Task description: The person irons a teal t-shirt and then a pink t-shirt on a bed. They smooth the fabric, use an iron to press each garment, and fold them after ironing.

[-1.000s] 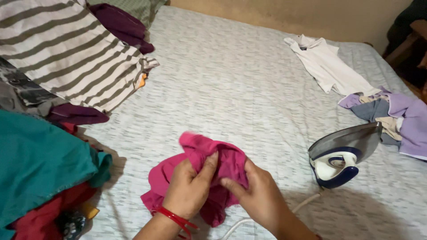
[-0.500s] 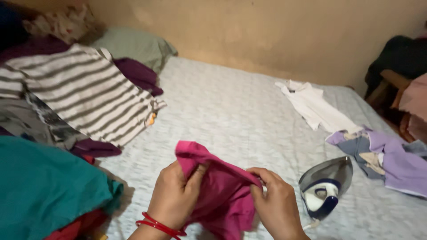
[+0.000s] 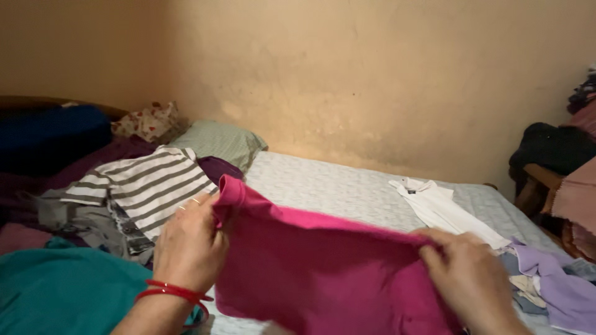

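- No packages, labels, signs or screens show anywhere in the head view.

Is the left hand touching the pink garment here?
Touching. The head view shows the left hand gripping the upper left edge of the pink garment, with cloth bunched against its fingers. The right hand pinches the opposite edge.
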